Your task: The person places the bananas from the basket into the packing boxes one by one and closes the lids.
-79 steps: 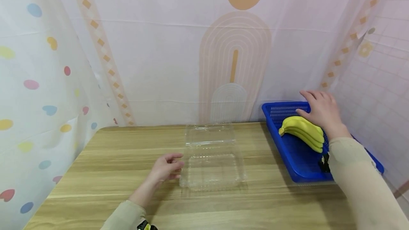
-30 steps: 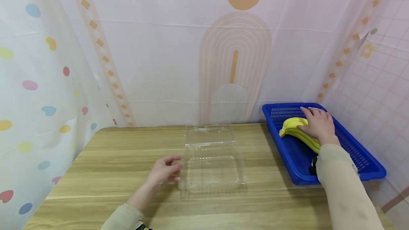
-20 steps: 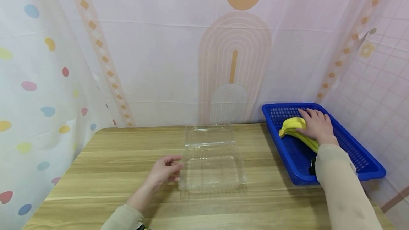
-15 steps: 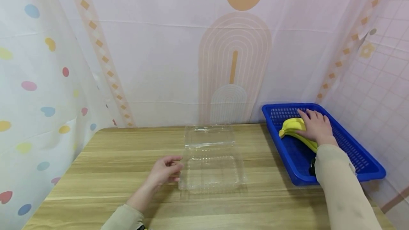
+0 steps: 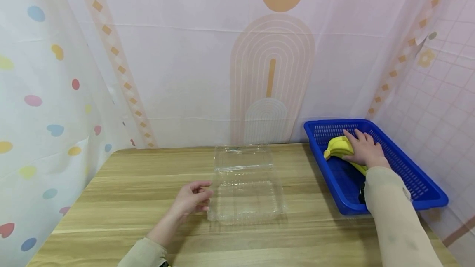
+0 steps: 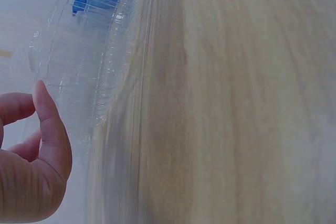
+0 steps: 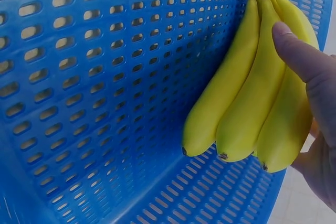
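We see right hand (image 5: 365, 150) grasping smooth, curved bananas (image 7: 251, 85) inside perforated blue plastic basket (image 7: 131, 51). Left hand (image 5: 190, 198) at edge of clear, ribbed box (image 5: 246, 197) on wood-grained table (image 5: 148, 184); whether pinching, we cannot tell.

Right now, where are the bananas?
In the head view, the bananas are at right, inside the blue basket, held by the right hand.

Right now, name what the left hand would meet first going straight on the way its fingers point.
Probably the clear plastic container: its left edge lies right ahead of the left hand, though whether they already touch is hard to tell.
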